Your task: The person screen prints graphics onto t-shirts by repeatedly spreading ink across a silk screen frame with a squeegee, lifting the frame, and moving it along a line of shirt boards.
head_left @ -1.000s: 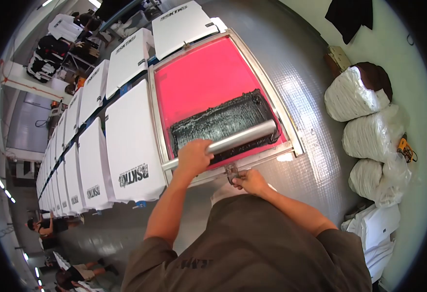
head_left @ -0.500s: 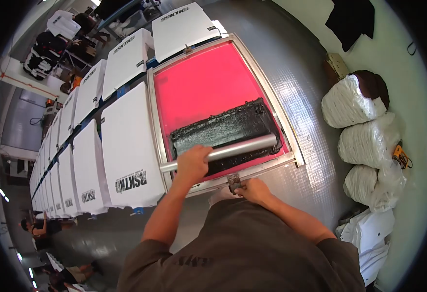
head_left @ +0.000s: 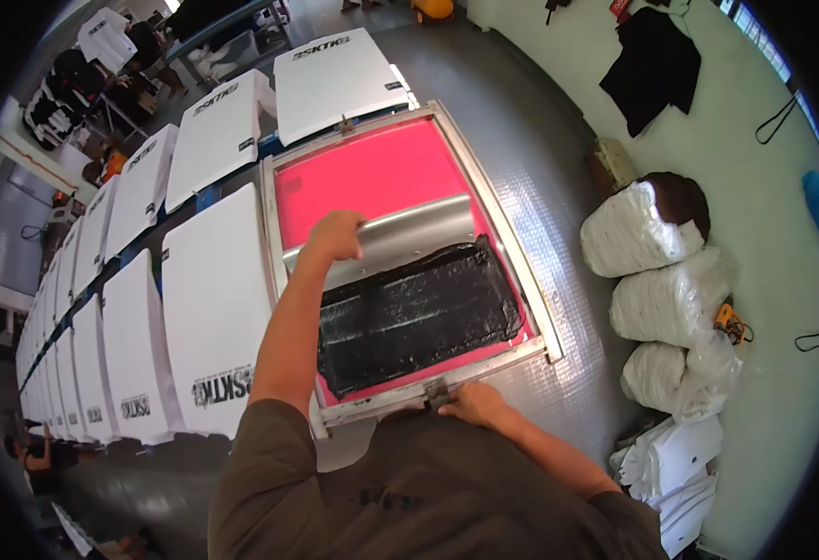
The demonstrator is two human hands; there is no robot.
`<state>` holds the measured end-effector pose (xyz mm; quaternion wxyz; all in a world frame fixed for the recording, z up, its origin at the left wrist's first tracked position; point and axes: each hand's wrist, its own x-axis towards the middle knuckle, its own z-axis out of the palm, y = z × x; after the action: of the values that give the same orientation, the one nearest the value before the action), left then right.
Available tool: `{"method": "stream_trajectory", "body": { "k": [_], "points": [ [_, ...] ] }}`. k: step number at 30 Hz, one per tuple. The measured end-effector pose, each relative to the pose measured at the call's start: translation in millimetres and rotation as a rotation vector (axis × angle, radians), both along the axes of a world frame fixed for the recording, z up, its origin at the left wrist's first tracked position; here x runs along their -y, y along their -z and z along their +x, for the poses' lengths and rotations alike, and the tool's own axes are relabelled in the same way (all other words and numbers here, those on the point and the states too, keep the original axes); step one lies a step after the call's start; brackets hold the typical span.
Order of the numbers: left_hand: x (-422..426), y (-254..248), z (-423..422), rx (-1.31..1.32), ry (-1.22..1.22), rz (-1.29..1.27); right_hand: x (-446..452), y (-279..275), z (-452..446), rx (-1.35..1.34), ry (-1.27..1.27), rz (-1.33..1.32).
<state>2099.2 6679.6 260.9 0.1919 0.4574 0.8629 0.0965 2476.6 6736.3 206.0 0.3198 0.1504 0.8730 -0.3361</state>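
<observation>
My left hand (head_left: 335, 237) is wrapped round the left part of a metal squeegee (head_left: 419, 233), which lies across the screen just beyond the ink. A broad band of wet black ink (head_left: 419, 313) covers the near part of the pink mesh (head_left: 363, 177). Around the mesh runs the metal screen frame (head_left: 494, 219). At the frame's near edge, my right hand (head_left: 480, 405) has its fingers closed on a small metal bracket (head_left: 436, 390). The squeegee's lower edge is partly hidden by ink.
White printed shirts (head_left: 218, 308) lie in rows on boards to the left. Wrapped white bundles (head_left: 643, 229) and folded white garments (head_left: 666, 476) are stacked on the right by the wall. A person (head_left: 41, 457) is at the far lower left.
The squeegee has moved away from me in my left hand, from the near side of the ink to its far side. My right hand stays at the bracket. The view has shifted.
</observation>
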Motion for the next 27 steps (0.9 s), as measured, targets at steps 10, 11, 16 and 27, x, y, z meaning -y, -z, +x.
{"method": "stream_trajectory", "body": {
  "k": [10,11,16,27],
  "points": [
    [47.3,64.2,-24.1,0.200,-0.233,0.448,-52.7,-31.4,7.4,-0.177,0.168,-0.200],
    [70.5,50.0,-4.8,0.092,-0.349,0.508,-66.8,-50.9,-1.3,-0.171,0.373,-0.077],
    [205.6,51.4,99.6,-0.123,-1.046,0.060,-162.2,2.0,9.5,-0.443,0.719,0.542],
    [178.6,28.6,245.7,0.275,-1.676,0.591,-228.7,39.1,21.6,-0.404,1.068,-0.322]
  ]
}}
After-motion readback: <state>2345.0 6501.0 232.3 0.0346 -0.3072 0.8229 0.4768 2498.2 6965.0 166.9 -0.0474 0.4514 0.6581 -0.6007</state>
